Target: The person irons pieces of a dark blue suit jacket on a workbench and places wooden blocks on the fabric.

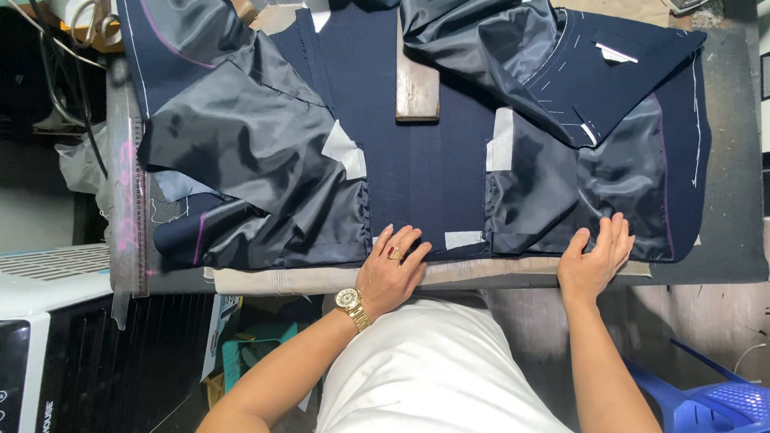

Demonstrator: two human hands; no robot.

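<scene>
Fabric fills the table from side to side, so let's sweep across it. Far left, at the near edge, sits a white and black appliance (18,338) with round buttons on its front, and above it a clear ruler (130,221) lies along the table's left edge, smudged with pink chalk. Next comes a billow of shiny grey lining (248,148), folded back over the navy garment piece (414,165) that lies spread flat down the middle, chalk lines showing on its far corners. White paper tabs (345,148) sit where lining meets navy cloth. Now the left hand (393,270): open, fingers flat and together, pressing on the navy cloth at the near edge, a red-stoned ring on one finger and a gold watch (352,306) at the wrist. Just beyond it, far up the middle, a wooden block (417,86) rests on the cloth. Under the near hem a strip of pale canvas (311,279) runs along the table edge. Moving right, the right hand (595,258) is open too, fingers spread and resting on the second sheet of grey lining, thumb near the hem. Far right, near the floor, a blue plastic chair (726,410) peeks in.
</scene>
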